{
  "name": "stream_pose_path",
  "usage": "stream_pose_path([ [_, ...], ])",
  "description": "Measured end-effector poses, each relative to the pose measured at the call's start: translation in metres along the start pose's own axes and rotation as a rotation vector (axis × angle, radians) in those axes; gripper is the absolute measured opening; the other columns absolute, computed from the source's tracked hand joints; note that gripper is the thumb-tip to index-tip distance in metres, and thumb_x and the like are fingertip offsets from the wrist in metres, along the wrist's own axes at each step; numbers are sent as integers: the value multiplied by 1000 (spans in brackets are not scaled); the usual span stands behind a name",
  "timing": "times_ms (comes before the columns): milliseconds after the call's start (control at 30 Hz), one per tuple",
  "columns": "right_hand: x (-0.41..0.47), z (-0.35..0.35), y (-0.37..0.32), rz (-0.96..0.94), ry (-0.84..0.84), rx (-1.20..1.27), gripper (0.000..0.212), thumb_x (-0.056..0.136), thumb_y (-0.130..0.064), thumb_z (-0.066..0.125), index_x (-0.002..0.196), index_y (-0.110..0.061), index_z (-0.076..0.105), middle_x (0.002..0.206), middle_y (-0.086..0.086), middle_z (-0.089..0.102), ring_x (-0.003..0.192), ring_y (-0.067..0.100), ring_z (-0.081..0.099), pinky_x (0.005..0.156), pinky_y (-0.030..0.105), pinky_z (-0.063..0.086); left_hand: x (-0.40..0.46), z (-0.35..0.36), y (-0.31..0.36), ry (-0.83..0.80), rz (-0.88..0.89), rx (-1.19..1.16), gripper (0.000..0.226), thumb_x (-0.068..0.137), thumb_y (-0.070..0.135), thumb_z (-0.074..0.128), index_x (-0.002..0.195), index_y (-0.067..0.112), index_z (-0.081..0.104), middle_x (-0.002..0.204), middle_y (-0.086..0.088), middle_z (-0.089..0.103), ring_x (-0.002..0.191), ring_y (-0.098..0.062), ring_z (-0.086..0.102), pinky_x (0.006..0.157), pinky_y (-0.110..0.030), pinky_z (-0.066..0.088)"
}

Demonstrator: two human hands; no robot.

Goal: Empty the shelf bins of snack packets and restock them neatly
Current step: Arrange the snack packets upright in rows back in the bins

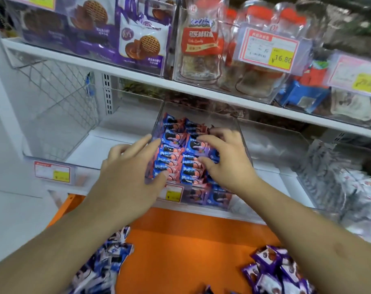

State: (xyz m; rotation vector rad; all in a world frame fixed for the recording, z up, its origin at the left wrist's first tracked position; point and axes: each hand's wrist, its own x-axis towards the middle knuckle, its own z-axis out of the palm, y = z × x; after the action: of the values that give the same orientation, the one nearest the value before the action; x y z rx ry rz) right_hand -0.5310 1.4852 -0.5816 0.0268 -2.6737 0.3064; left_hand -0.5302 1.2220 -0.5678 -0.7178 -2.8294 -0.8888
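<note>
Both hands at the clear bin, settling blue-and-pink snack packets into rows.

Nearest the camera, loose purple packets [276, 270] and blue-white packets [104, 266] lie in heaps on the orange surface [180, 240], well apart from either hand and not yet restocked. Above them, the left hand [129, 168] rests against the left wall of the clear bin [201, 111], fingers fairly straight, holding nothing. The right hand [225, 158] is inside the bin, fingers bent over the blue-and-pink packets [174, 164]; whether it pinches one or only presses cannot be told. The packets run in two columns front to back, long sides crosswise. The right hand lies directly on them and is nearer; the disordered packets sit toward the back, just beyond its fingertips. Neighbouring bins, left [59, 128] and right [271, 149], appear empty.
</note>
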Motion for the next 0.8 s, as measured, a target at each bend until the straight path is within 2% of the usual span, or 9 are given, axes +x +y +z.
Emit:
stream_pose_path([
  [67,-31,-25,-14,-87,59,183,40,90,-24,80,129,-25,71,133,0,57,128,19,52,109,32,43,-6,-3,5,9,77,-62,67,96,55,58,157,44,33,162,27,29,147,-12,21,118,-39,26],
  [133,-66,-47,-25,-88,68,360,34,91,-14,79,124,-20,74,125,1,62,116,14,61,96,24,48,-16,-1,13,-38,144,-110,59,96,52,61,152,40,45,154,22,44,141,-9,34,112,-29,30],
  [267,-145,-32,-9,7,-208,447,28,90,-11,76,116,-20,75,109,-4,67,96,14,66,76,29,54,-50,38,25,-304,195,-127,45,94,51,66,137,40,57,124,24,58,105,7,50,88,-6,39],
  [333,-182,0,16,59,-452,314,32,91,-18,76,122,-24,73,110,-4,68,97,11,65,79,36,56,-68,75,19,-509,216,-27,43,95,54,63,136,42,55,118,25,53,101,7,50,84,-11,41],
  [433,-226,50,56,184,-937,94,48,95,-22,75,140,-26,61,134,4,61,113,21,62,94,42,55,-92,135,-5,-799,179,79,52,97,56,62,145,41,48,138,19,51,121,-5,52,98,-23,42],
  [500,-250,77,79,226,-1112,18,54,95,-16,73,146,-26,56,145,9,54,122,27,60,95,42,54,-105,172,-20,-902,177,96,54,96,53,66,145,39,50,142,15,51,125,-8,52,96,-20,39],
  [633,-291,116,120,208,-1182,-48,69,83,-3,71,144,-32,56,142,2,53,130,27,54,92,36,54,-124,244,-41,-1108,104,-11,50,86,43,82,131,39,61,119,19,62,105,-2,61,87,-25,50],
  [700,-310,131,137,156,-1197,-104,78,80,-12,78,149,-35,49,141,0,52,131,27,53,92,41,56,-134,273,-57,-1163,36,-58,58,81,43,87,133,37,61,122,14,66,100,-3,66,90,-33,56],
  [800,-327,142,150,86,-1160,-196,79,85,-23,78,155,-34,42,150,1,47,135,28,49,99,42,53,-139,300,-74,-1159,15,-62,60,80,39,88,133,33,62,128,15,61,110,-6,62,96,-37,56],
])
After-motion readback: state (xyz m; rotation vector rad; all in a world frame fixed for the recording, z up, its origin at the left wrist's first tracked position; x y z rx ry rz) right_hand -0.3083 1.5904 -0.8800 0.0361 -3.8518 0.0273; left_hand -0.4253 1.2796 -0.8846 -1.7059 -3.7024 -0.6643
